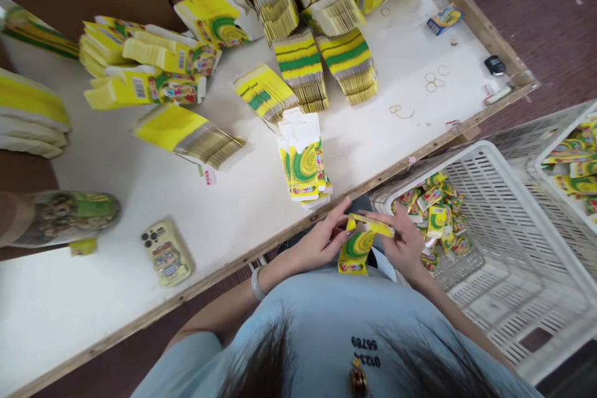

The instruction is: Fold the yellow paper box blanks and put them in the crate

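Close to my body, just off the table's front edge, I hold a small yellow-and-green cardboard box (355, 252) with a swirl print and one end facing up. My left hand (321, 241) grips its left side near the upper end, thumb and fingers closed on it. On the other side, my right hand (402, 239) pinches a yellow flap at the top right. Beside them on the table lies a short stack of flattened boxes (303, 165) with the same print, white flaps pointing away from me.
Bundles of folded cartons (298, 65) fill the back of the white table (242, 217). A phone (166, 253) and a jar (69, 217) are at left. Rubber bands (435, 82) and a small blue box (444, 18) lie at right. A white basket (506, 199) holding filled boxes stands beside me.
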### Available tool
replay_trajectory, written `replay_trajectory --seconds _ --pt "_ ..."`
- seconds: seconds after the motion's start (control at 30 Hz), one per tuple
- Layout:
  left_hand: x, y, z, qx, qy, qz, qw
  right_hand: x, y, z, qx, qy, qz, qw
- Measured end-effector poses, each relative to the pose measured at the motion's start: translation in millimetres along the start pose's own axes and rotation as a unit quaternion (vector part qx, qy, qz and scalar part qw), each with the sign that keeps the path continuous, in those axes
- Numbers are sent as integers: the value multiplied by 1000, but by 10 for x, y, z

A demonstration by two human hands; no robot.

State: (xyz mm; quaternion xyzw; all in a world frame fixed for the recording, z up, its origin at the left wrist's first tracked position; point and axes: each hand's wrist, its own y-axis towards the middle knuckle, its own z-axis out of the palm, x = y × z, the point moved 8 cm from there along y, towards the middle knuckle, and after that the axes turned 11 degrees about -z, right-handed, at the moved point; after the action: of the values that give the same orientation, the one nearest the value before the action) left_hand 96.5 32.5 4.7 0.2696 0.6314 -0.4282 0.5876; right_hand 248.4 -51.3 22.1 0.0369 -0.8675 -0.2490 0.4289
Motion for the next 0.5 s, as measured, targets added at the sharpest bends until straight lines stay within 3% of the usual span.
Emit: replay_trajectory --seconds 0.1,0.17,0.27,0.37,0.43,0.5 --pt "79 12 4 -7 -40 -41 998 125 50 -28 26 20 -127 991" --pt "87 27 -17 -17 -23 -75 997 120 67 24 75 52 -118 989" --pt "11 51 -77 -45 27 -83 995 -34 23 144 119 126 49 984" --pt "-82 62 -89 -54 75 -54 994 -115 -105 307 132 232 214 940" --pt "-108 59 -86 -58 105 -42 992 -98 -131 364 133 269 255 919" --pt "-103 57 -91 -62 119 -43 990 -94 -111 354 130 262 272 917"
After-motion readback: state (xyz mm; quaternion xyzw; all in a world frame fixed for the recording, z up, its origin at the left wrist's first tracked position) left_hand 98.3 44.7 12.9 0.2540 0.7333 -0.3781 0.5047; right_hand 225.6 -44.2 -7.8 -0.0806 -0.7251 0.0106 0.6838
